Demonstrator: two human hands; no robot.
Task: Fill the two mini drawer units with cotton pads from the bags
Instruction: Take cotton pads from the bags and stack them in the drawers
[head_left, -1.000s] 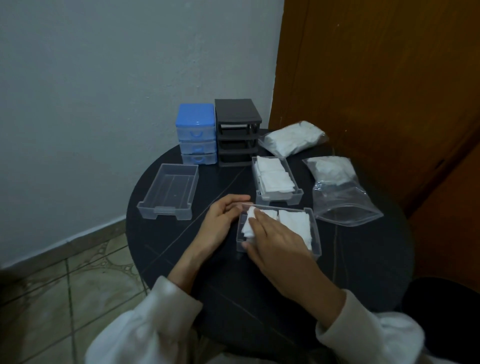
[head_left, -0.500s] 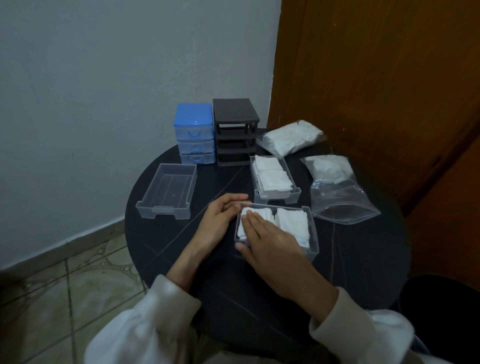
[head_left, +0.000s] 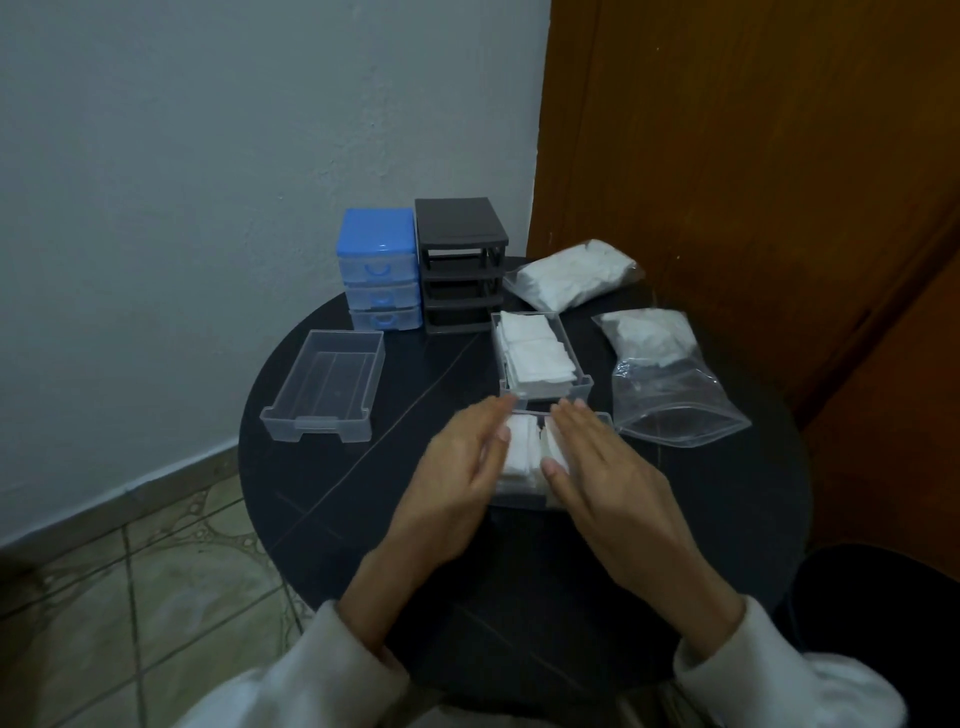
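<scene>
Cotton pads (head_left: 522, 452) sit in the near clear drawer (head_left: 519, 500) on the counter (head_left: 363, 493), between both hands. Leftmost: an empty clear drawer (head_left: 324, 387), then the blue drawer unit (head_left: 378, 267) and the black frame (head_left: 461, 262), slots vacant. Left hand (head_left: 457, 467): fingers straight, flat against the drawer's left side; no grip on anything. Right hand (head_left: 597, 462): fingers spread flat over the pads. Advice: press evenly, square the stacks below the rim so the drawer slides in. Further right: a filled drawer (head_left: 540, 358) and two bags (head_left: 670, 379).
</scene>
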